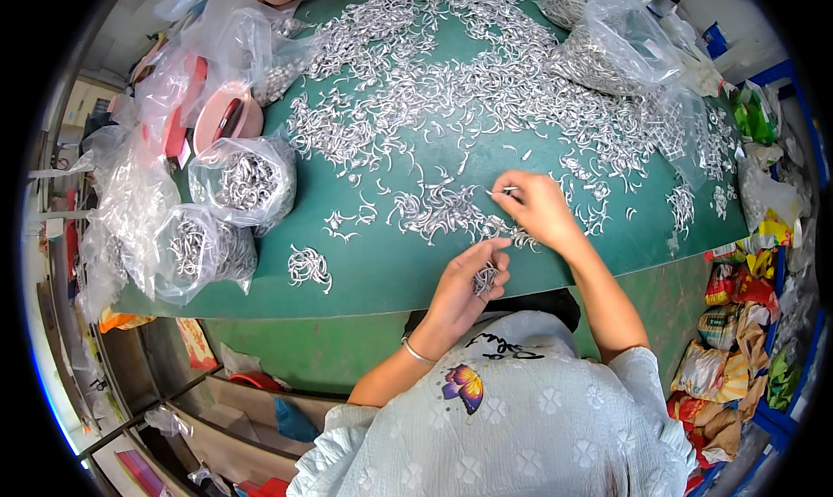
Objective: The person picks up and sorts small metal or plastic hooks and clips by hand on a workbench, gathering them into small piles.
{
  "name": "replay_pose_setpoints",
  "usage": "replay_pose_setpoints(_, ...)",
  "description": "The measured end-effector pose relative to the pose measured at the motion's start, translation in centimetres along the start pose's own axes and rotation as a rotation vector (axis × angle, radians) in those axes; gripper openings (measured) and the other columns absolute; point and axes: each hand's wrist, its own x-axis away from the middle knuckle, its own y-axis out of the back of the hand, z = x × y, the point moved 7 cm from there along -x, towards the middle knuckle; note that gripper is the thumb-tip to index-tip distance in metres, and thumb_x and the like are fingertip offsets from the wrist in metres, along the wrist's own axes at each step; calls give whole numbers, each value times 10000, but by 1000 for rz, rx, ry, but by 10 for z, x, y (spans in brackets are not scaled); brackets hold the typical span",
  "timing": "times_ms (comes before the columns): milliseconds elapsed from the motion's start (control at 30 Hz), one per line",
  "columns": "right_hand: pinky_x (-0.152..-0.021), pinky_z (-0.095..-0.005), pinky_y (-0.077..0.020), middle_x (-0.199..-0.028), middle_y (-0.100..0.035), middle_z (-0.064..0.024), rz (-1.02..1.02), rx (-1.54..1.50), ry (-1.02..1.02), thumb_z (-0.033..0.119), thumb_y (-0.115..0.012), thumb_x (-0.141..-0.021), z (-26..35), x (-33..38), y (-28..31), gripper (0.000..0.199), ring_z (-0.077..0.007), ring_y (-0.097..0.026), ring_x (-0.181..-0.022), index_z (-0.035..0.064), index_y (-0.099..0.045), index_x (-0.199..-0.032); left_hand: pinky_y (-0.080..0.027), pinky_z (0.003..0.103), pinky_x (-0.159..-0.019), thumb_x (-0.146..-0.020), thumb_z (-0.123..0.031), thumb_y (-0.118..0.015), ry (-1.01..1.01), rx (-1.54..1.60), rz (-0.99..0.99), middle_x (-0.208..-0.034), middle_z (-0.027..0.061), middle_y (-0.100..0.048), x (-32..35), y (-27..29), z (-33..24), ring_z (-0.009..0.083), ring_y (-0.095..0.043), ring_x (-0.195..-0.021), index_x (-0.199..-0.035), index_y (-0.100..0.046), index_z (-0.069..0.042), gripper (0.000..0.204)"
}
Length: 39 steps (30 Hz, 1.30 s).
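Small curved silver metal pieces (442, 209) lie in a loose heap near the front edge of the green table (369, 276). My left hand (453, 290), palm up with fingers curled, cups several of these curved metal pieces (485, 278) just over the table edge. Ahead and to the right, my right hand (545, 212) pinches a curved metal piece (498, 192) between thumb and fingertips, above the heap's right side. A small separate pile of curved pieces (308, 268) sits left of my hands.
A wide spread of the same pieces (390, 89) covers the table's far half. At left stand two clear bags (243, 180) filled with pieces and a pink tub (227, 115). More filled plastic bags (607, 54) lie at the far right. Shelves with colourful packages (733, 297) flank the right side.
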Motion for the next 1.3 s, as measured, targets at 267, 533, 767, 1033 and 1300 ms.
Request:
replay_pose_setpoints(267, -463, -189, -321, -853, -466, -36, 389, -1555, -391, 137, -447, -970, -5, 29, -6, 170, -90, -423, -668, -7, -532, -1002, -383, 241, -565, -983, -265, -447, 48, 98, -34, -843, 36, -532, -5, 4, 5, 128, -474, -706, -1174, -548, 31, 366)
replay_pose_setpoints(533, -628, -248, -422, -920, -544, -55, 243, -1544, -190, 167, -463, -971, -11, 31, 21, 194, -154, -523, -755, 17, -553, -1056, -388, 238, -565, -975, -254, -463, 56, 116, -43, -839, 38, -530, -5, 11, 8, 125, -467, -698, -1163, -550, 32, 352)
replay_pose_setpoints(767, -610, -341, -438, -750, -554, -50, -106, -135, -149, 207, -718, -792, -20, 28, 45, 206, -219, -544, -658, 49, -627, -887, -346, 215, -522, -978, -242, -464, 110, 112, -37, -767, 15, -474, -3, 9, 13, 104, -429, -667, -1140, -542, 27, 324)
replay_pose_setpoints(1033, -676, -416, -459, -812, -596, -133, -68, 170, -120, 162, -717, -746, -31, 41, 53, 196, -325, -600, -759, 37, -609, -852, -268, 195, -447, -995, -205, -439, 122, 135, 58, -645, -17, -332, -2, 2, 13, 72, -307, -545, -1081, -533, 37, 274)
replay_pose_setpoints(1300, -639, -406, -461, -798, -609, -131, -171, 395, -21, 153, -692, -781, -10, 27, 30, 152, -322, -591, -712, 25, -635, -841, -275, 196, -452, -995, -209, -442, 124, 115, 91, -643, -24, -323, -3, -5, 14, 70, -303, -545, -1078, -535, 33, 271)
